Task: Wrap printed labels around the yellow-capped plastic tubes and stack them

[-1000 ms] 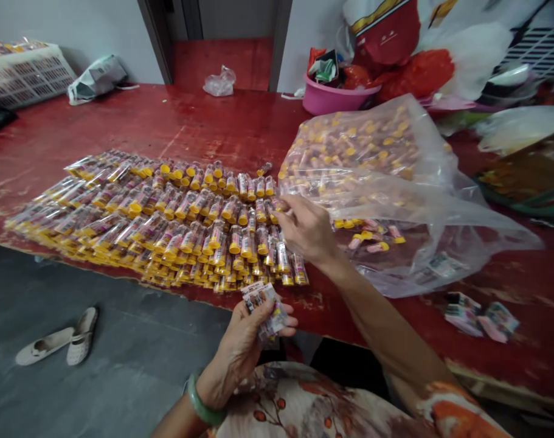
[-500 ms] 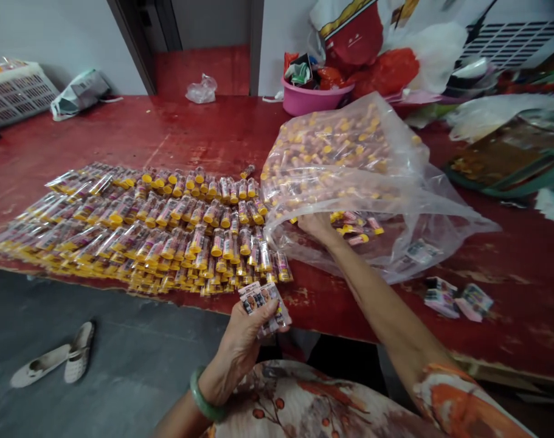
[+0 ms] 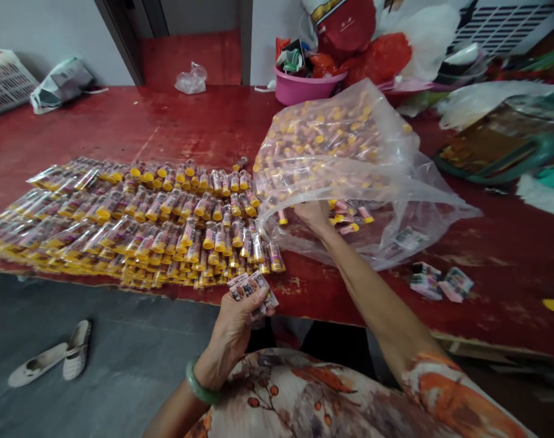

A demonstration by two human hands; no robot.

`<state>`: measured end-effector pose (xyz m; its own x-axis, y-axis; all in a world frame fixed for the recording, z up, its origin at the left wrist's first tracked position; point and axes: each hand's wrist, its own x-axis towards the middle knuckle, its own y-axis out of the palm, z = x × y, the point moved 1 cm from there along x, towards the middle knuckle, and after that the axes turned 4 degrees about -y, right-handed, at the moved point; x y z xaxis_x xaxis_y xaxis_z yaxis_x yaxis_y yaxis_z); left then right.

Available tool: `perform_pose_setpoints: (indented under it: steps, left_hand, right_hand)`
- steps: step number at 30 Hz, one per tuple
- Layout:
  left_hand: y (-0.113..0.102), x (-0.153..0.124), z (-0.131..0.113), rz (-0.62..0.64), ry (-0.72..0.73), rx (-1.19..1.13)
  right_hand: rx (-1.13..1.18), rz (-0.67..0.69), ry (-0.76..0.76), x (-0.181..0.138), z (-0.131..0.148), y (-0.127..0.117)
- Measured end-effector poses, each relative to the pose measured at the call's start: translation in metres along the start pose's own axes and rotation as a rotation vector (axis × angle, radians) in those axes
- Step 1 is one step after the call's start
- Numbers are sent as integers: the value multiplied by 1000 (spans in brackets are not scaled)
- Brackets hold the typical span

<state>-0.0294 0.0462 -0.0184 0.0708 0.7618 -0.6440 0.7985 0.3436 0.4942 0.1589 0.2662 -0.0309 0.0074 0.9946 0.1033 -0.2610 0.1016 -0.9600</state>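
My left hand [image 3: 233, 322] is closed on a small stack of printed cards [image 3: 252, 289], held just below the near edge of the red table [image 3: 176, 128]. My right hand [image 3: 314, 214] reaches into the mouth of a big clear plastic bag [image 3: 349, 158] full of yellow-capped tubes. Its fingers are inside among loose tubes [image 3: 347, 219] and are mostly hidden by the plastic. To the left, a wide sheet of the same tubes [image 3: 135, 219] lies packed in rows on the table.
More card packs [image 3: 441, 283] lie on the table at the right. A pink basin [image 3: 304, 88] and bags stand at the back, a white crate [image 3: 3, 85] at far left. Pale shoes [image 3: 51, 359] lie on the grey floor.
My right hand has moved from the edge of the tube rows into the mouth of the bag. The left hand has kept hold of the cards.
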Motion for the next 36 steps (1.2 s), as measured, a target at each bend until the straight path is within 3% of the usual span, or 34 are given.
perform_pose_setpoints:
  steps: [4, 7, 10, 13, 16, 19, 22, 28, 36]
  left_hand:
    - [5, 4, 4, -23, -42, -20]
    - [10, 2, 8, -42, -71, 7]
    - [15, 2, 6, -143, -57, 57]
    - [20, 5, 3, -149, -13, 99]
    - [21, 9, 2, -129, -11, 133]
    - [21, 14, 2, -150, -4, 124]
    - [26, 17, 4, -135, 0, 114]
    - [51, 5, 15, 31, -11, 144]
    - [55, -8, 23, 97, 23, 163]
  right_hand:
    - [83, 20, -31, -17, -12, -13]
    - [154, 66, -24, -18, 0, -24]
    - [250, 109, 13, -10, 19, -33]
    - [389, 88, 72, 0, 21, -38]
    - [589, 17, 134, -9, 5, -44]
    - [875, -64, 143, -46, -20, -52]
    - [1189, -62, 106, -103, -37, -54]
    - [1707, 87, 155, -203, -22, -48]
    - [1527, 41, 308, -224, 8, -48]
